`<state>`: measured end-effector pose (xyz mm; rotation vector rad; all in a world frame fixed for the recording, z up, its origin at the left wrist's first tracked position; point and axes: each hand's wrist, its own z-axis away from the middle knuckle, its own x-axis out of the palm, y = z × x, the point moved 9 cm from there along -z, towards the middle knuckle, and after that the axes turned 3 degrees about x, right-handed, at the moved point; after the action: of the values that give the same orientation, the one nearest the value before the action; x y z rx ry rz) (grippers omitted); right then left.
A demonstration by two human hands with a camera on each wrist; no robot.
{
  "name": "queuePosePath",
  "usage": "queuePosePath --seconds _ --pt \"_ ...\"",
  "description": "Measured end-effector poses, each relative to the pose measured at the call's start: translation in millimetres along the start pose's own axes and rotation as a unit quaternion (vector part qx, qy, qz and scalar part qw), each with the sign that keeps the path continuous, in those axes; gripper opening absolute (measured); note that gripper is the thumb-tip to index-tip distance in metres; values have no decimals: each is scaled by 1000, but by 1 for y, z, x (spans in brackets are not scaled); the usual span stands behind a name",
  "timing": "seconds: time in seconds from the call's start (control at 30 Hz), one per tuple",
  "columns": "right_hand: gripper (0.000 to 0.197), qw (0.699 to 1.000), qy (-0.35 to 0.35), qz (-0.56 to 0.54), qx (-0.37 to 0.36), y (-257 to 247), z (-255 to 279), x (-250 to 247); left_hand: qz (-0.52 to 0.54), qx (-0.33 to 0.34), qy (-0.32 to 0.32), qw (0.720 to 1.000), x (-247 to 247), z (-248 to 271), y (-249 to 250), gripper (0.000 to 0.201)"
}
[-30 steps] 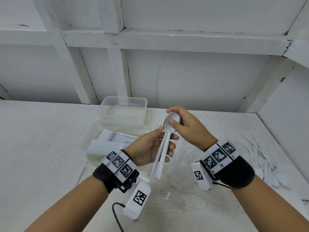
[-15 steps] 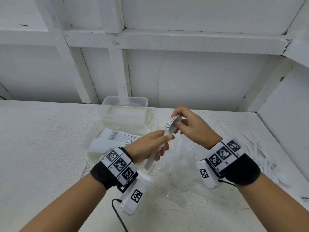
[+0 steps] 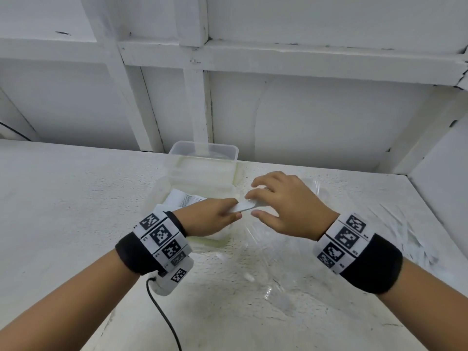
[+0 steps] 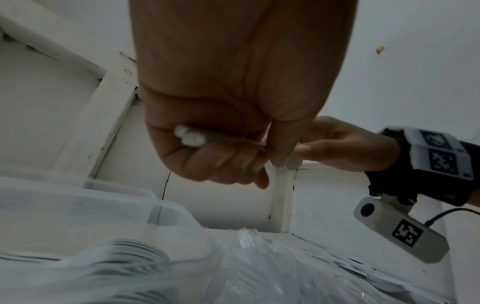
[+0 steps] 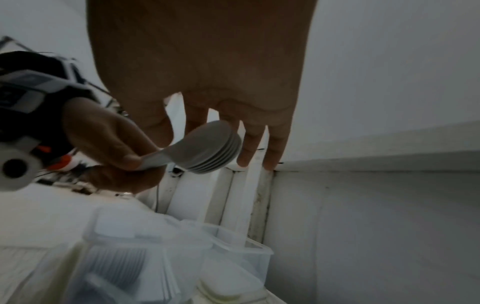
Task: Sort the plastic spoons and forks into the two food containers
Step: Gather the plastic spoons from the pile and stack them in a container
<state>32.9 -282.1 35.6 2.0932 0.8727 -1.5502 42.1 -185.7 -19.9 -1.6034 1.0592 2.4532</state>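
Right now your left hand grips a nested stack of white plastic spoons by the handles, fingers curled round them, bowls pointing toward your right. Your right hand hovers over the bowls with its fingers spread and relaxed; the right wrist view shows them straight beside and behind the stack, not closed on it, probably there to square the bowls so the stack goes down as one neat bundle. You hold the stack above the near food container, which already has rows of white cutlery lying in it. The far food container sits just behind it, touching or nearly so, and looks empty, though its clear walls make that hard to judge. Crinkled clear plastic wrap lies on the white surface beneath your right hand. From the head view, whether the cutlery in the near container is spoons or forks is not clear; your left wrist hides part of it. More white cutlery lies on the surface at the far right, too blurred to sort by type.
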Motion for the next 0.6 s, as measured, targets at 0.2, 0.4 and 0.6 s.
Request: queuePosePath --seconds 0.2,0.4,0.6 --pt "31 999 -9 6 -43 -21 -21 17 -1 -3 46 999 -16 7 -25 31" --pt "27 997 -50 -39 51 -4 -55 35 25 -46 250 967 -74 41 -93 33" --pt "25 979 -114 -87 143 -10 -92 73 41 -216 326 919 -95 68 -193 29"
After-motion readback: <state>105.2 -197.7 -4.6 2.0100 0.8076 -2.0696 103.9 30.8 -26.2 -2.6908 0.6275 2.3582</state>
